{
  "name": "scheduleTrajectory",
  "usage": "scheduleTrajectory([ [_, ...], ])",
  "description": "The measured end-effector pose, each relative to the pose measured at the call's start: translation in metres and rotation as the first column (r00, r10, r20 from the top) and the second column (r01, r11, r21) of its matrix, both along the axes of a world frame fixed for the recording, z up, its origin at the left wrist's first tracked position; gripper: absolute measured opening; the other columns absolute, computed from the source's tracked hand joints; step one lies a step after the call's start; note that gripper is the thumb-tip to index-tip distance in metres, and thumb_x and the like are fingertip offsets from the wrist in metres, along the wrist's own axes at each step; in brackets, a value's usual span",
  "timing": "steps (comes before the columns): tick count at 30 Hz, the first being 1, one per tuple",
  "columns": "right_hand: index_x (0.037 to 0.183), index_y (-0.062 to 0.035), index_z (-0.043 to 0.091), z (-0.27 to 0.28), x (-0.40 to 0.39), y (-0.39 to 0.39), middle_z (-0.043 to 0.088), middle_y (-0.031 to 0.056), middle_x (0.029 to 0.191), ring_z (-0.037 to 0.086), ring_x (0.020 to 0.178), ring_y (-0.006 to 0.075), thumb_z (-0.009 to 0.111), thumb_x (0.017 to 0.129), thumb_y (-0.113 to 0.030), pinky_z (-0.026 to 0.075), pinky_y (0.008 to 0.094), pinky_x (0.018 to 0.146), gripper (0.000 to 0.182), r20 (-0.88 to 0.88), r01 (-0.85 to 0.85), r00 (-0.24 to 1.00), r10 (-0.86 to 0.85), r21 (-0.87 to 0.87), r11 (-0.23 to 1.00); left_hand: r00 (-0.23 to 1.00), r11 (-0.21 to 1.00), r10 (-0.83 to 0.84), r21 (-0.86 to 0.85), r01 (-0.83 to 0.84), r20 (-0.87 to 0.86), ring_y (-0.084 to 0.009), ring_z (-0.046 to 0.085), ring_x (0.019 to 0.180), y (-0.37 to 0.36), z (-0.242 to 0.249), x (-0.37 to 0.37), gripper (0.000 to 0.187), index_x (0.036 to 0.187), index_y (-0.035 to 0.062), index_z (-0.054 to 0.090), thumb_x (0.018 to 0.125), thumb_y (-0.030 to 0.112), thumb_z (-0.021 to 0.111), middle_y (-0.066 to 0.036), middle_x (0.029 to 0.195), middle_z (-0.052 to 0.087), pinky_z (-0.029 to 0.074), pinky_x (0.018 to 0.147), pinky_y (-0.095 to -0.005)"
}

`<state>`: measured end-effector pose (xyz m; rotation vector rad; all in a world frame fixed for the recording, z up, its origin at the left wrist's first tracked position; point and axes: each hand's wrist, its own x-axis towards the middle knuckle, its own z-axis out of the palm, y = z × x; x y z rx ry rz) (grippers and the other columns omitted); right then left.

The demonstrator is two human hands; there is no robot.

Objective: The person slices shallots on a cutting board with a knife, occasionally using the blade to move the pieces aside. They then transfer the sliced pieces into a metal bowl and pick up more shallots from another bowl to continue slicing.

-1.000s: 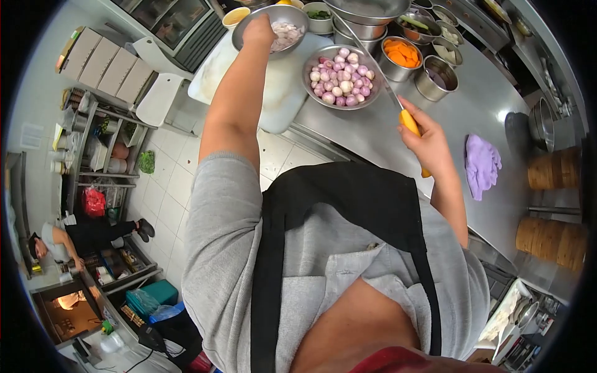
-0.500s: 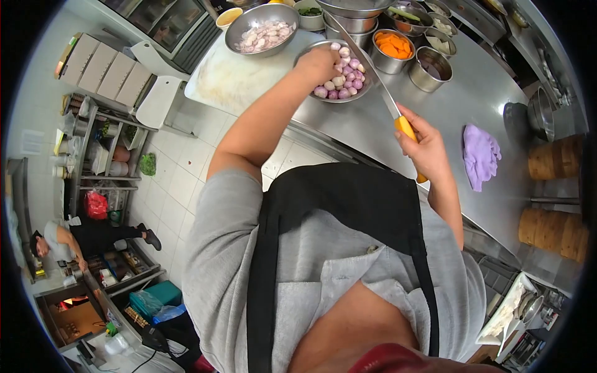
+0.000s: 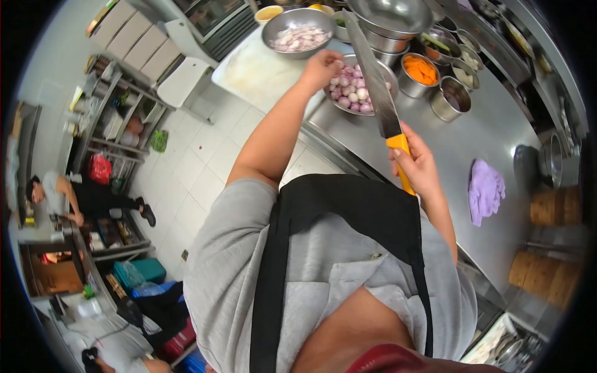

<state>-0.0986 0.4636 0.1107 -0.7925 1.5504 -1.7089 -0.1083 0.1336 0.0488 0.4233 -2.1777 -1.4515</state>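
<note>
My left hand (image 3: 322,71) is at the left rim of a metal bowl (image 3: 394,79) of peeled purple and white shallots (image 3: 353,94). Its fingers are pressed together; whatever they hold is too small to tell. A large knife (image 3: 374,81) with a yellow handle is in my right hand (image 3: 415,163), its blade pointing up and away across the bowl's right part. Beyond my left hand, a second metal bowl (image 3: 272,38) with sliced shallots (image 3: 301,38) rests on the white cutting board (image 3: 252,73).
Metal pots with orange pieces (image 3: 420,69) and other cut vegetables line the back. A purple cloth (image 3: 485,189) lies on the steel table (image 3: 444,146) at the right. Bamboo steamers (image 3: 547,276) stand farther right. Another person (image 3: 62,193) is at the far left; one more is at the lower left.
My left hand has come up out of the shallots to the bowl's left rim. The knife has turned, showing its blade broadside. The whole view has shifted.
</note>
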Motion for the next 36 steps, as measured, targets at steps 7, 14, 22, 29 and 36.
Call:
scheduleTrajectory([
  [7, 0.139, -0.0075, 0.035, -0.001, 0.017, -0.072, 0.054, 0.0052, 0.079, 0.048, 0.056, 0.0093, 0.047, 0.090, -0.012, 0.042, 0.0246, 0.055, 0.051, -0.111, -0.215, 0.959, 0.262, 0.321, 0.922, 0.957, 0.900, 0.232, 0.335, -0.280, 0.175, -0.0167, 0.061, 0.088, -0.062, -0.026, 0.123, 0.036, 0.116, -0.0011, 0.052, 0.083, 0.005, 0.065, -0.010, 0.103, 0.060, 0.050, 0.077, -0.0274],
  [14, 0.141, -0.0127, 0.033, -0.060, 0.013, -0.131, 0.061, 0.0262, 0.090, 0.060, 0.077, 0.0404, 0.046, 0.088, -0.014, 0.046, 0.0455, 0.071, 0.055, -0.623, -0.167, 0.668, 0.407, 0.407, 0.898, 0.842, 0.850, 0.484, -0.355, -0.389, 0.239, -0.0186, 0.061, 0.085, -0.066, -0.042, 0.142, 0.043, 0.114, 0.0071, 0.062, 0.074, 0.015, 0.076, -0.010, 0.100, 0.061, 0.050, 0.079, -0.0307],
  [22, 0.141, -0.0135, 0.031, -0.045, 0.021, -0.142, 0.059, 0.0270, 0.084, 0.059, 0.077, 0.0402, 0.046, 0.088, -0.014, 0.045, 0.0471, 0.072, 0.055, -0.631, -0.111, 0.572, 0.525, 0.574, 0.811, 0.760, 0.797, 0.584, -0.379, -0.470, 0.287, -0.0258, 0.063, 0.086, -0.069, -0.036, 0.144, 0.031, 0.095, 0.0030, 0.067, 0.071, 0.019, 0.078, -0.013, 0.094, 0.065, 0.051, 0.076, -0.0334],
  [29, 0.142, -0.0169, 0.032, -0.019, 0.028, -0.133, 0.059, 0.0243, 0.086, 0.059, 0.078, 0.0373, 0.045, 0.089, -0.014, 0.047, 0.0450, 0.073, 0.054, -0.626, -0.119, 0.558, 0.545, 0.589, 0.799, 0.794, 0.853, 0.487, -0.391, -0.345, 0.364, -0.0192, 0.064, 0.078, -0.080, -0.037, 0.140, 0.029, 0.093, 0.0038, 0.066, 0.077, 0.027, 0.074, -0.010, 0.083, 0.068, 0.051, 0.073, -0.0303],
  [36, 0.142, -0.0168, 0.033, -0.020, 0.033, -0.125, 0.058, 0.0226, 0.086, 0.059, 0.074, 0.0375, 0.044, 0.090, -0.012, 0.048, 0.0438, 0.070, 0.053, -0.707, -0.066, 0.429, 0.561, 0.595, 0.801, 0.729, 0.758, 0.558, -0.601, -0.254, 0.396, -0.0285, 0.065, 0.079, -0.078, -0.033, 0.129, 0.024, 0.086, 0.0039, 0.064, 0.070, 0.021, 0.071, -0.014, 0.081, 0.067, 0.051, 0.074, -0.0359],
])
